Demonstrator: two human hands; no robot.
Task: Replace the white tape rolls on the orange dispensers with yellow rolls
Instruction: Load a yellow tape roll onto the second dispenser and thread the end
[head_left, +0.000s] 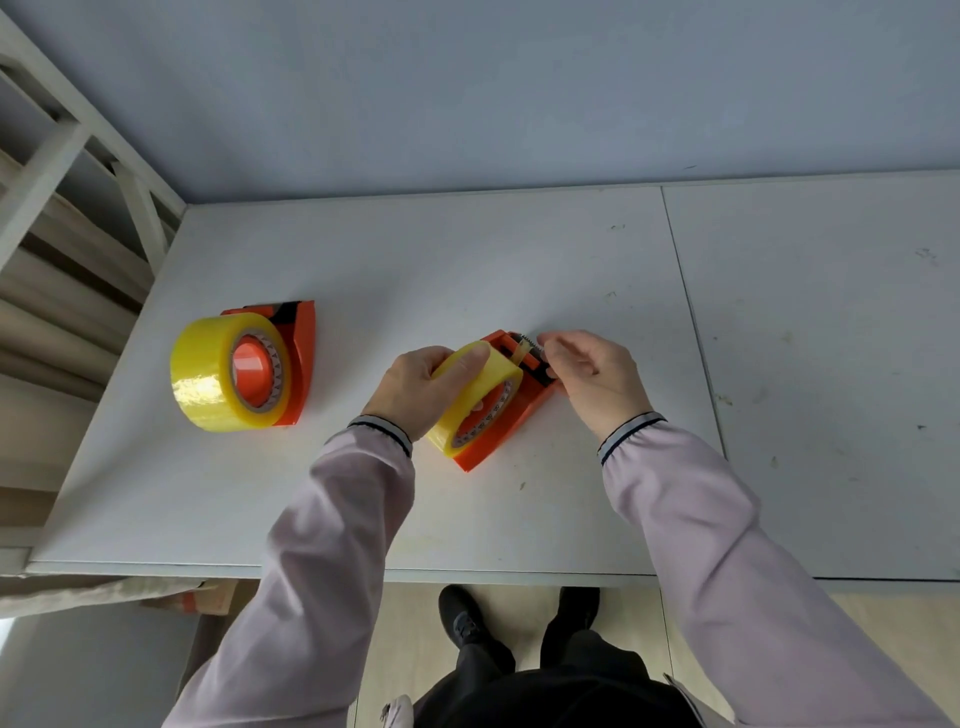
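Two orange dispensers lie on the white table (467, 249). The left dispenser (304, 353) carries a yellow tape roll (205, 374) on its orange hub and nothing touches it. The second dispenser (511, 415) lies at the table's middle with another yellow roll (470, 400) on it. My left hand (415, 387) grips that roll from the left, thumb across its top. My right hand (592, 371) pinches the tape's loose end at the serrated cutter on the dispenser's far end. No white roll is in view.
A white metal rack (62, 171) with brown rolls stands at the left beyond the table's edge. A seam (691, 322) splits the tabletop at the right. The wall runs along the back. My shoes (467, 618) stand on the floor below the near edge.
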